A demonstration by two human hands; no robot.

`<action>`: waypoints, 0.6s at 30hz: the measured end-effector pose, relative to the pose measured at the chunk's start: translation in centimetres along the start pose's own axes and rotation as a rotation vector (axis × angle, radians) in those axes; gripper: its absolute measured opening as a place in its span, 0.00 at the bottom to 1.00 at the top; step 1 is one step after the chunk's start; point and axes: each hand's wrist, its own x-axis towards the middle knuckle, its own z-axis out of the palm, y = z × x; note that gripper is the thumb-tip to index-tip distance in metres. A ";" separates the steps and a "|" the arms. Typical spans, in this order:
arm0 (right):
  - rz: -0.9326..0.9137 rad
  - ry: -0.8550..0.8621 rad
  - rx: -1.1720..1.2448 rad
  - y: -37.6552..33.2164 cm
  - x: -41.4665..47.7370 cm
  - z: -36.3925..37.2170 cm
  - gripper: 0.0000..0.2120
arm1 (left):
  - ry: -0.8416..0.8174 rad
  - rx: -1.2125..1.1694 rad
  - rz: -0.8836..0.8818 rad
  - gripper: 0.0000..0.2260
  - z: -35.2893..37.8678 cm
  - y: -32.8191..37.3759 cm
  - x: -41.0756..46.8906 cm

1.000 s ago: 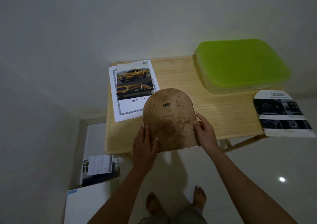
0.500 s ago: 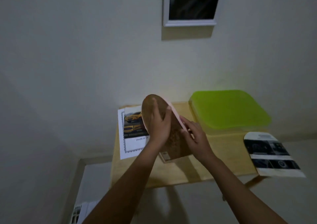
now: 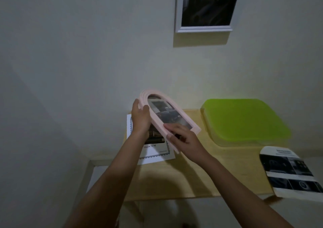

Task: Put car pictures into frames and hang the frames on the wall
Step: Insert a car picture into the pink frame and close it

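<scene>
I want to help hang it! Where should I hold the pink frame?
Hold the pink frame by its rim, from opposite ends, probably: the left hand grips the curved side, the right hand the straight bottom. The picture faces up, so rim grips leave it untouched.

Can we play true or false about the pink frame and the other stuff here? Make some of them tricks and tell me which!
1. The left hand and right hand both hold the pink arched picture frame. True.
2. The pink frame is empty. False: a dark printed picture sits inside it.
3. A white rectangular frame hangs on the wall. True.
4. The clear plastic box has a red lid. False: its lid is bright green.
5. The arch-shaped black-and-white printout lies on the floor. False: it lies at the right end of the light wooden table.
</scene>
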 end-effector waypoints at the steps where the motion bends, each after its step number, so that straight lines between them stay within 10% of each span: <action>1: 0.004 -0.046 0.013 0.3 0.6 -0.4 0.14 | 0.036 -0.005 0.010 0.23 -0.3 0.1 0.7; 9: 0.134 0.278 -0.157 3.4 10.8 -4.6 0.14 | 0.252 -0.085 0.128 0.16 -3.1 2.5 5.7; 18: 0.093 0.123 0.344 -2.5 20.1 -5.7 0.19 | 0.206 -0.083 0.396 0.16 -3.4 10.2 8.3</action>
